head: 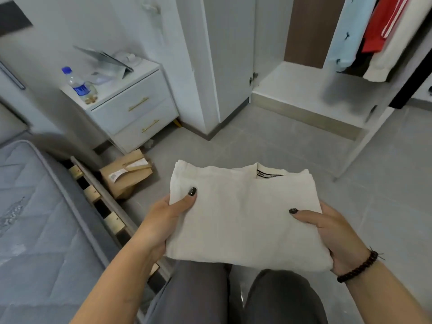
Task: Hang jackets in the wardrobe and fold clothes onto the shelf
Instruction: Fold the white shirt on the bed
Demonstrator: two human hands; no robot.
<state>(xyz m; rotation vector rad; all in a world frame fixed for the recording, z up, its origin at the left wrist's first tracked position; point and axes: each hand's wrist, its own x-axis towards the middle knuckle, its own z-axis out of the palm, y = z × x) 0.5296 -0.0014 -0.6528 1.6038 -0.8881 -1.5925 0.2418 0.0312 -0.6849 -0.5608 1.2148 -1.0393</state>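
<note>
The folded shirt (245, 216) lies flat between both grips, left hand (163, 220) and right hand (336, 232) each pinching an edge, thumbs on top; keep it level, lower it onto the wardrobe shelf (304, 90) ahead, probably collar-end first

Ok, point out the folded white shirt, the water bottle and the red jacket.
folded white shirt (243, 216), head view, middle of its top face.
water bottle (78, 84), head view, on its blue label, atop the nightstand.
red jacket (381, 24), head view, on its hanging body in the wardrobe.
</note>
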